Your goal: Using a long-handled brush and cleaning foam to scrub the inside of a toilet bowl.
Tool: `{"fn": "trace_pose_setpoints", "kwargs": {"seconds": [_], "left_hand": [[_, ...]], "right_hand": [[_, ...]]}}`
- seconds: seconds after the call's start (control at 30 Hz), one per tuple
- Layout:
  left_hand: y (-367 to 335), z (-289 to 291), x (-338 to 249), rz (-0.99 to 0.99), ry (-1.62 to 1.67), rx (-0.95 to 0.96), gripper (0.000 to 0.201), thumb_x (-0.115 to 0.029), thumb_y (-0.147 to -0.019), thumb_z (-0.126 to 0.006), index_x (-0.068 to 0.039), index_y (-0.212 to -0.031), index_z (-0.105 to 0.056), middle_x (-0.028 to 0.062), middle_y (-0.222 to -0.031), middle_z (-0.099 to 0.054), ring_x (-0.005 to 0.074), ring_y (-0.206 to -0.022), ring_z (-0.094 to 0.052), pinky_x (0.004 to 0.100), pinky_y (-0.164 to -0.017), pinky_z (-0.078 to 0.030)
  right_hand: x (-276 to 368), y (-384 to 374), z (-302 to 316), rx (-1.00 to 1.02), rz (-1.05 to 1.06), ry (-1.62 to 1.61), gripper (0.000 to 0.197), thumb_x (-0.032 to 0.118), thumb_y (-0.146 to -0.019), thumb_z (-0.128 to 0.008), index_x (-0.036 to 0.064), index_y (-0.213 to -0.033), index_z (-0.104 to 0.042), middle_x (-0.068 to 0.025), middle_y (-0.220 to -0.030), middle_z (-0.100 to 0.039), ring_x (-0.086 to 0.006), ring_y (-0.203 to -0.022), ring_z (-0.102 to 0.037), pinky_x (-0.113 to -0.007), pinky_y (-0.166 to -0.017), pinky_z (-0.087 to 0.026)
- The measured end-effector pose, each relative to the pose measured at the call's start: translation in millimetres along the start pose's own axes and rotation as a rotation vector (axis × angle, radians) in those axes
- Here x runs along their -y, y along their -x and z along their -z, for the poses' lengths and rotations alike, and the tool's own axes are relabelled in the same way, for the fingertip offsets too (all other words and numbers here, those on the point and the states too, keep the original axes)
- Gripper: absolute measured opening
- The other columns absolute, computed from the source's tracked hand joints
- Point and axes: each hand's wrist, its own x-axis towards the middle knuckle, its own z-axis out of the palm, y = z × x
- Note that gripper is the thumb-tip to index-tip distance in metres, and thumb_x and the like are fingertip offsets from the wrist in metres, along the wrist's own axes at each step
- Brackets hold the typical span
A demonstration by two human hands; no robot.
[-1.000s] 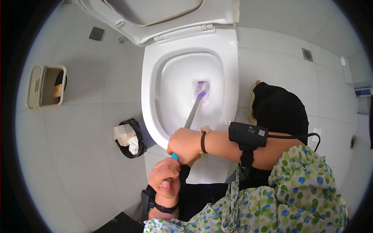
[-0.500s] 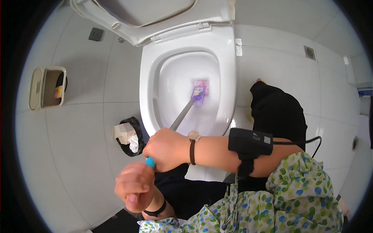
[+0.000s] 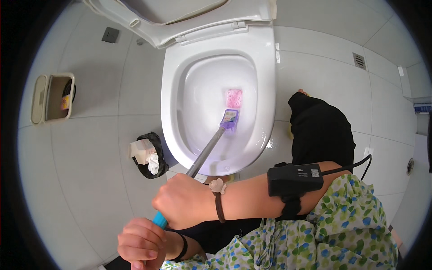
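A long-handled brush (image 3: pixel 206 150) slants into the toilet bowl (image 3: pixel 202 76). It has a grey pole, a blue grip and a purple head (image 3: pixel 230 118) low in the bowl. Just beyond the head lies a pink speckled, sponge-like pad (image 3: pixel 234 98); whether the two are joined I cannot tell. My right hand (image 3: pixel 182 200) is closed round the handle where grey gives way to blue. Lower and further left, my left hand (image 3: pixel 141 243) wraps the end of the blue grip. The bristles are hidden under the head.
The toilet's seat and lid (image 3: pixel 189 18) stand raised at the back. Left of the toilet is a small bin (image 3: pixel 155 141) with a black liner, holding a box and tissue. An open beige bin (image 3: pixel 39 99) stands at far left. My black-clad leg (image 3: pixel 321 128) is on the right.
Both hands have drawn back toward me and to the left, with the brush. Its purple head has slid nearer, so more of the pink pad shows.
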Motion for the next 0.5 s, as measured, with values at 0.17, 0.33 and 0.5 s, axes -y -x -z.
{"fn": "trace_pose_setpoints", "kwargs": {"seconds": [0.17, 0.33, 0.5], "left_hand": [[-2.4, 0.3, 28.5, 0.121, -0.002, -0.030, 0.022, -0.019, -0.079, -0.041, -0.005, -0.063, -0.045, -0.0003, -0.042, -0.038, 0.0104, -0.030, -0.033, 0.0256, -0.032, -0.031], [-0.3, 4.3, 62.6, 0.130, -0.003, -0.053, 0.025, -0.021, -0.080, -0.042, -0.001, -0.067, -0.048, 0.0011, -0.043, -0.038, 0.0147, -0.036, -0.038, 0.0294, -0.039, -0.035], [1.7, 14.5, 101.1, 0.242, 0.029, -0.080, 0.032, -0.025, -0.079, -0.045, 0.002, -0.061, -0.049, 0.0069, -0.046, -0.043, 0.0173, -0.042, -0.041, 0.0285, -0.042, -0.035]], "right_hand": [[-34.3, -6.1, 4.6, -0.040, -0.045, 0.042, 0.020, 0.024, -0.058, -0.067, 0.0067, -0.056, -0.058, -0.0135, -0.055, -0.057, -0.0334, -0.055, -0.059, -0.041, -0.051, -0.046], [-66.2, -11.3, 4.6, -0.099, -0.079, 0.044, 0.020, 0.020, -0.059, -0.069, 0.0049, -0.063, -0.056, -0.0149, -0.062, -0.058, -0.0364, -0.063, -0.058, -0.044, -0.057, -0.046], [-69.7, -5.9, 45.7, 0.005, -0.061, 0.309, 0.042, 0.016, -0.066, -0.070, 0.0058, -0.103, -0.053, -0.0097, -0.107, -0.056, -0.0276, -0.107, -0.048, -0.042, -0.085, -0.038]]}}
